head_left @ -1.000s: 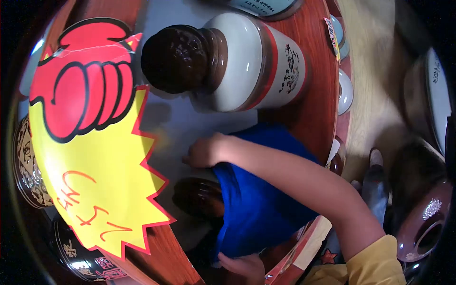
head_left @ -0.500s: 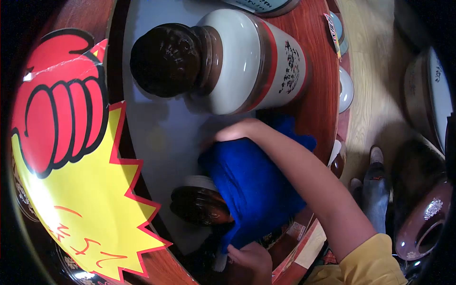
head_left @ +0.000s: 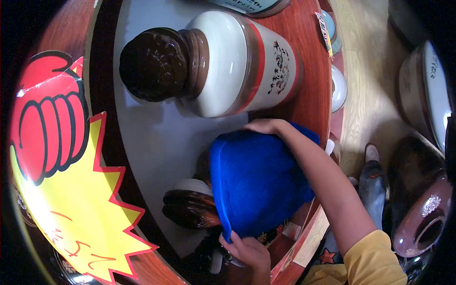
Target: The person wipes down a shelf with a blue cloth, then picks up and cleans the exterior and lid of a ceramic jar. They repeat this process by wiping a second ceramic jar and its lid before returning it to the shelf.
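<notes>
A bright blue cloth [head_left: 261, 175] is stretched between my two hands. My right hand [head_left: 262, 126] is closed on its upper edge, with the fingertips partly hidden behind the fabric. Lower down, my left hand [head_left: 247, 249] pinches the cloth's bottom left corner. From under the cloth's left edge shows a glossy dark brown lid [head_left: 190, 209]; whatever lies beneath the cloth is hidden. Above my right hand in the view is a large white and brown jar [head_left: 223, 61] with a red band and painted branches. Its round dark lid [head_left: 154, 64] points left in the view.
A red and yellow cardboard sign [head_left: 71, 204] fills the left side. Another jar [head_left: 256, 5] shows at the top edge. Below the reddish wooden shelf [head_left: 311, 71], a white bowl-like piece [head_left: 338, 88] sticks out. Large jars [head_left: 420, 223] stand on the floor at right.
The cloth has gone from bunched to spread wider and flatter. My right hand has moved right along its upper edge, and my left hand still pinches the lower corner. The view has shifted slightly.
</notes>
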A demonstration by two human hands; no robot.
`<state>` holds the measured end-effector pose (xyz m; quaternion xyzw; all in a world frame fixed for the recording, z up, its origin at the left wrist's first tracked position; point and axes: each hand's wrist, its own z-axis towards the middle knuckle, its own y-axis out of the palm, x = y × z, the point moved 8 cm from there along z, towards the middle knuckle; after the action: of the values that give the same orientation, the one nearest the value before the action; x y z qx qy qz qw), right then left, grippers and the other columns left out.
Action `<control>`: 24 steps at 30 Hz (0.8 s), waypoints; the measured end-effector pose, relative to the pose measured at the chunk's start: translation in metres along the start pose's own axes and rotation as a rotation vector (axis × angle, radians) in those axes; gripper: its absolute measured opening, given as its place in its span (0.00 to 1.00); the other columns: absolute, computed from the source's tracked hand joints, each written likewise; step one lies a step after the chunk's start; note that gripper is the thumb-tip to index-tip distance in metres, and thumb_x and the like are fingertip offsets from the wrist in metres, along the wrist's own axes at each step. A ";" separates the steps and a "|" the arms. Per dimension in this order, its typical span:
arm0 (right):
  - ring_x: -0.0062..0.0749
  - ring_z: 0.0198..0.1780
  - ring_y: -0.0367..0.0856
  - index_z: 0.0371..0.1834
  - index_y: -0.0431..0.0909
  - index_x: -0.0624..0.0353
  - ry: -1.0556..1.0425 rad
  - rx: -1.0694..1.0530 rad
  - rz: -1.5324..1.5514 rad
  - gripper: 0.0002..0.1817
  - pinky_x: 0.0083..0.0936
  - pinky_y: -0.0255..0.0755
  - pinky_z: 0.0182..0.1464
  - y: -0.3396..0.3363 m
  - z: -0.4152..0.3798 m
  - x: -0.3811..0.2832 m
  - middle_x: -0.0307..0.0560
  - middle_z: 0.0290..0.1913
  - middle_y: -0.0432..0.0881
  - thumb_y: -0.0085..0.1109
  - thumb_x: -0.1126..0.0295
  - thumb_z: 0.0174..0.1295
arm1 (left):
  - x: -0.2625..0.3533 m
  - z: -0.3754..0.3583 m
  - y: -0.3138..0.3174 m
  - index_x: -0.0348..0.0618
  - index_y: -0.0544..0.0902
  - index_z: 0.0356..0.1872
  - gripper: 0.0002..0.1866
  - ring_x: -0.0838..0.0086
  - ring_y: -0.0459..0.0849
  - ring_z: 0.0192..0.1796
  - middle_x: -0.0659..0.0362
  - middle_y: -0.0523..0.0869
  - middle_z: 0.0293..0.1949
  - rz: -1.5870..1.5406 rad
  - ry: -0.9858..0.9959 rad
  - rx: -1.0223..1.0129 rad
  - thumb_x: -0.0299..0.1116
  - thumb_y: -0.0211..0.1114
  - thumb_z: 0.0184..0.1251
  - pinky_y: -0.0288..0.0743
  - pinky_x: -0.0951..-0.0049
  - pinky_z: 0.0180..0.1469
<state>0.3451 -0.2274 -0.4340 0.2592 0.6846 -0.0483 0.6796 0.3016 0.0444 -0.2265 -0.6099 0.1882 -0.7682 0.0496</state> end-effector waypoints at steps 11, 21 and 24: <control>0.48 0.56 0.68 0.51 0.69 0.62 0.051 0.541 -0.048 0.22 0.35 0.58 0.59 -0.008 -0.072 0.065 0.55 0.51 0.73 0.40 0.58 0.60 | 0.031 -0.017 0.021 0.29 0.67 0.46 0.14 0.65 0.71 0.40 0.50 0.69 0.42 0.889 0.761 -0.218 0.19 0.42 0.58 0.64 0.71 0.48; 0.38 0.69 0.45 0.65 0.46 0.65 -0.173 1.255 -0.011 0.33 0.27 0.39 0.68 0.083 -0.176 0.104 0.54 0.67 0.50 0.46 0.65 0.60 | -0.022 -0.004 0.003 0.36 0.66 0.51 0.18 0.62 0.74 0.48 0.49 0.72 0.48 -0.195 -0.126 -0.080 0.36 0.48 0.63 0.66 0.64 0.52; 0.31 0.55 0.66 0.58 0.59 0.60 -0.019 1.136 0.773 0.22 0.28 0.60 0.57 0.163 -0.143 0.224 0.49 0.53 0.69 0.44 0.64 0.63 | -0.032 -0.008 0.000 0.38 0.66 0.51 0.19 0.62 0.73 0.50 0.50 0.72 0.49 -0.241 -0.164 -0.092 0.37 0.49 0.63 0.65 0.63 0.54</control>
<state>0.2968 0.0376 -0.5908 0.8005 0.4055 -0.1560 0.4127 0.3023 0.0558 -0.2572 -0.6904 0.1440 -0.7067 -0.0558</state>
